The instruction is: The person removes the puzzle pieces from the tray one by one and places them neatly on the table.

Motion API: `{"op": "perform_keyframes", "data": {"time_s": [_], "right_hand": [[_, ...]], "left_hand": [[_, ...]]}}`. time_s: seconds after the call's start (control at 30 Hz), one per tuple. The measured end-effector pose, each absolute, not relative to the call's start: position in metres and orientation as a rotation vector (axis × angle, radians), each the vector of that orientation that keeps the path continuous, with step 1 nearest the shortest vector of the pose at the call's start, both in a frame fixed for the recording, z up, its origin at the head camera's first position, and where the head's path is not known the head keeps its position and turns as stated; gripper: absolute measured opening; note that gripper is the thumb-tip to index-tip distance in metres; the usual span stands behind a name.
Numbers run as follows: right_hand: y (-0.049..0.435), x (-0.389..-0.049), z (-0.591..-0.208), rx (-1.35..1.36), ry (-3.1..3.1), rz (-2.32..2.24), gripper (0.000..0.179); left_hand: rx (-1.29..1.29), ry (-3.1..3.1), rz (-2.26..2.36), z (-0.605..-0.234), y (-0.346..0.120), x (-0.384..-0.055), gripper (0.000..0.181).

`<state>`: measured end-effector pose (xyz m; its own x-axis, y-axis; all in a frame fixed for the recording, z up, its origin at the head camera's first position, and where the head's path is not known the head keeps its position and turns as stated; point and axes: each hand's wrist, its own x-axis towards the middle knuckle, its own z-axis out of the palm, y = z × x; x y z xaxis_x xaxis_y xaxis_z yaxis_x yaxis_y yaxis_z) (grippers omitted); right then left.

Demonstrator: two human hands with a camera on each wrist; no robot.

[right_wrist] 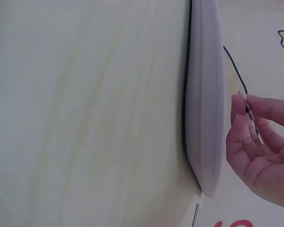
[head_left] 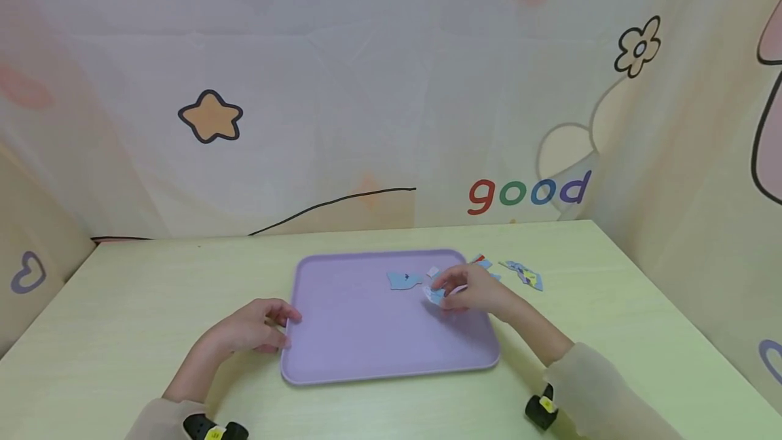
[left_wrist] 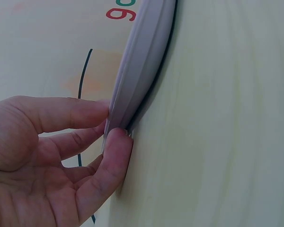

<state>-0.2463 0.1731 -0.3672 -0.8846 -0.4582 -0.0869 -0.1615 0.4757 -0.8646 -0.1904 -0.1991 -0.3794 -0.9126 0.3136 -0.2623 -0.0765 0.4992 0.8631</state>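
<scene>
A purple tray (head_left: 366,352) lies on the table. At its left rim is my left hand (head_left: 259,326), whose thumb and fingers hold the tray's edge; the left wrist view shows fingertips on both sides of the rim (left_wrist: 144,61). Over the tray's right part, my right hand (head_left: 470,289) pinches a light blue puzzle piece (head_left: 435,295) between thumb and fingers. That piece appears edge-on, as a thin sliver (right_wrist: 246,103), in the right wrist view. Just left of it, another light blue puzzle piece (head_left: 403,281) lies flat on the tray.
Beyond the tray's right edge, a yellow and blue piece (head_left: 527,276) and a red-marked piece (head_left: 481,261) lie on the pale wooden table (head_left: 611,331). The right hand partly hides other pieces there. A printed curtain (head_left: 366,121) hangs behind the table and along its sides.
</scene>
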Motion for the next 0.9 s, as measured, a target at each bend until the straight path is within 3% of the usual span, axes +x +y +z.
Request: {"op": "perform_keyframes", "data": {"time_s": [0.9], "right_hand": [[0.248, -0.237, -0.359, -0.293, 2.422, -1.445, 0.041]], "left_hand": [[0.228, 2.362, 1.368, -0.380, -0.201, -0.191, 0.037]]}}
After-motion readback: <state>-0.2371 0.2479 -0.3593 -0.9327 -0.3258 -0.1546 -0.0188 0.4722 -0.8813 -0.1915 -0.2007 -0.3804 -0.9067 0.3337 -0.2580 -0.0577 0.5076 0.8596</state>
